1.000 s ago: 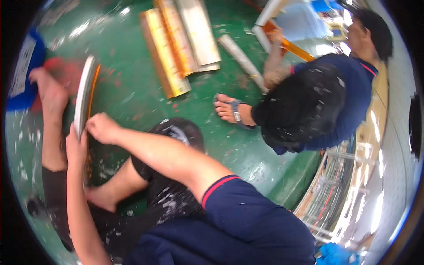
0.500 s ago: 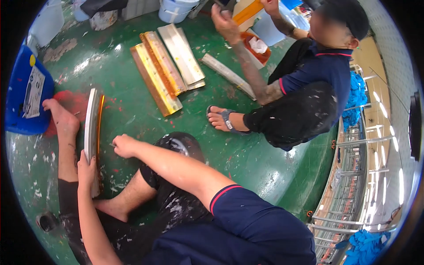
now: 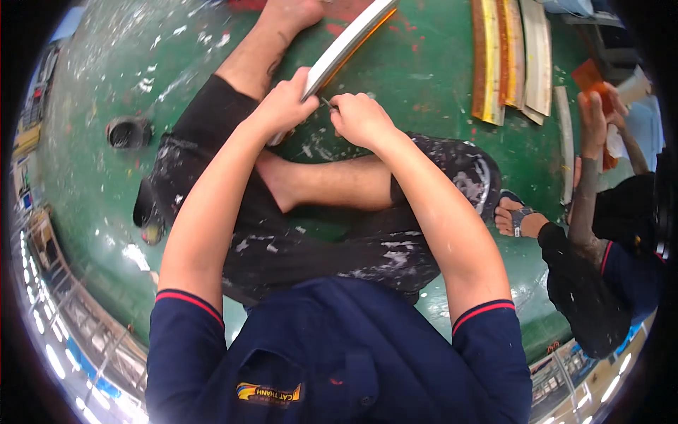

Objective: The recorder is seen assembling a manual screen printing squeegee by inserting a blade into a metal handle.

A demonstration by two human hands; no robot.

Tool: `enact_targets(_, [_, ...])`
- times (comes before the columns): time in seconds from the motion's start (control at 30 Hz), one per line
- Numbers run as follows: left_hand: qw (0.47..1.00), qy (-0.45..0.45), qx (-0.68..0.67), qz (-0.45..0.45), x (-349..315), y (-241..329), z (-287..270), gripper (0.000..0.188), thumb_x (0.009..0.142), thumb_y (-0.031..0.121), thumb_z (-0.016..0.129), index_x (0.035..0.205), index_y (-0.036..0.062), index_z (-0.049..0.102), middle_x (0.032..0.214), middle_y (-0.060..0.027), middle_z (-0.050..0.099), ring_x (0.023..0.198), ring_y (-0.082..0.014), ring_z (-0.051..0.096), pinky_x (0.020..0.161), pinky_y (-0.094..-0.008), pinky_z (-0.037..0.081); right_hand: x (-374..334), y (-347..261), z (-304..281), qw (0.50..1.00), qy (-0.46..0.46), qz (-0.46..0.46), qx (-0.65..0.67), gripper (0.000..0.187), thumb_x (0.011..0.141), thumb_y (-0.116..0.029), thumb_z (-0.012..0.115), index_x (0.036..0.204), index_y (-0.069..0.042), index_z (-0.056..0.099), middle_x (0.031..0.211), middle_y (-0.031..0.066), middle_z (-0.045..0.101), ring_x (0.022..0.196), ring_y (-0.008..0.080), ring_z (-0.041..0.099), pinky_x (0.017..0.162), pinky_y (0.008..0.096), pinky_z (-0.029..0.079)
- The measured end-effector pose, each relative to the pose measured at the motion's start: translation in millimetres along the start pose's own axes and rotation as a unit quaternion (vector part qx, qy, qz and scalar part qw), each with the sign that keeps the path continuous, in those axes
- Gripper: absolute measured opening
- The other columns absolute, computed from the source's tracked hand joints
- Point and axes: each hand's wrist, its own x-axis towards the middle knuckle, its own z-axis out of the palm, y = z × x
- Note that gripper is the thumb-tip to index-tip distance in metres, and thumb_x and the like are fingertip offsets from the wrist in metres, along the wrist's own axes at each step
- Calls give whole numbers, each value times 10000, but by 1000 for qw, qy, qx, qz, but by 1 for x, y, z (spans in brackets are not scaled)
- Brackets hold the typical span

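we had our left grip (image 3: 284, 104) round a curved white strip (image 3: 346, 47), right grip (image 3: 359, 120) pinching some skinny tool (image 3: 327, 104)

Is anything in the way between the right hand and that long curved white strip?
No, I can't see anything blocking it. Between the right hand and the white strip is just a gap, with a thin dark piece poking from that hand. The left hand grips the strip.
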Motion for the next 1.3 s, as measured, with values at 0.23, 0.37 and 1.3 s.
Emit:
enact_targets(0.23, [994,90,-57,31,-4,-18,3,485,1114,416,387,1343,31,574,1048,-331,706,1066,-513,662,921,-541,504,-15,-36,32,998,62,12,-14,239,991,-256,587,1071,-55,688,921,255,736,877,473,722,816,566,585])
enact_targets(0.37, [992,102,-62,30,-2,-22,8,501,1116,424,382,1323,26,605,1048,-333,703,1060,-507,666,908,-542,508,-9,-28,29,995,93,-35,-28,219,997,-252,563,1046,-66,668,841,233,728,823,444,727,757,568,581])
enact_targets(1.3, [993,109,-41,23,0,-40,11,509,1124,401,411,1312,-26,612,1147,-252,711,1096,-378,673,986,-416,487,11,-9,64,984,150,-79,-54,196,1025,-226,578,1179,-126,648,829,113,762,745,281,776,570,458,571])
